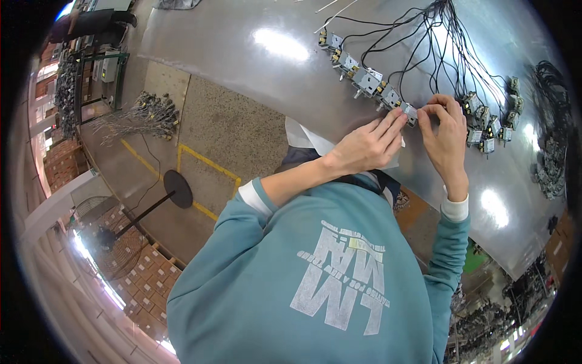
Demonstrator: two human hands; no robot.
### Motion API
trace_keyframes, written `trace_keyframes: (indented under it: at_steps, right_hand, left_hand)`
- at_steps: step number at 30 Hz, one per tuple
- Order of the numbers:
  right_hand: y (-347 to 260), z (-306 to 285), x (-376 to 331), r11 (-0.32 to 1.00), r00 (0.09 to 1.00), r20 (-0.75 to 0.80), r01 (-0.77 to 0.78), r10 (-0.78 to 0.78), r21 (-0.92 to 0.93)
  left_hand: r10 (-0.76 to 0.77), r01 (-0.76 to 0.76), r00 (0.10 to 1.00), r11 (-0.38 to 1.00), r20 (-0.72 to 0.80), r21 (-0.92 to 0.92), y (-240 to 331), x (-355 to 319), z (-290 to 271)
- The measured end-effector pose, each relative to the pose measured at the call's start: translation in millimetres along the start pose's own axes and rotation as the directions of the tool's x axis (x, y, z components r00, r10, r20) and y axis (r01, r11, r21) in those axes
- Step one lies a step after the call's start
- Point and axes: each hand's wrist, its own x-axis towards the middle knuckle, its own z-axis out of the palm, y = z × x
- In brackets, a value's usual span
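Head cam: unit (411, 114), upper right, prob. light, stiff; take by edges—R hand (445, 127) pinching one, L hand (371, 145) atop, grip unclear.

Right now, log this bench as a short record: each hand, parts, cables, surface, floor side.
left_hand: left hand, fingertips on a small metal-cased electrical unit
right_hand: right hand, thumb and fingertips at that unit's right side
grip: firmness can't be told
row: similar metal-cased units slanting up-left from the hands
cluster: more units right of the right hand
cables: black cables, bundled at top, fanning toward the units
surface: shiny metal table
floor_left: pedestal fan, yellow floor lines
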Motion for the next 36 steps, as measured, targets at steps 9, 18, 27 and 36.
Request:
trace_keyframes:
  at_steps: [9,18,27,36]
  right_hand:
    - [-5,8,-1,0.994,0.999,-0.021,0.046,-0.049,-0.103]
    - [-21,-9,5,0.994,0.994,-0.086,-0.075,0.069,-0.077]
    - [-29,24,9,0.889,0.984,-0.173,0.046,0.038,0.455]
    - [-1,37,8,0.833,0.977,0.001,-0.184,0.215,0.522]
  left_hand:
    - [-0.019,0.018,1.0,0.999,0.01,0.041,3,3,-4]
    - [0.011,-0.032,0.994,0.981,0.11,0.193,7,13,-1]
    - [0.049,-0.059,0.989,0.996,0.141,0.067,5,14,-9]
    - [-0.076,0.075,0.997,0.995,0.021,0.059,-3,5,-30]
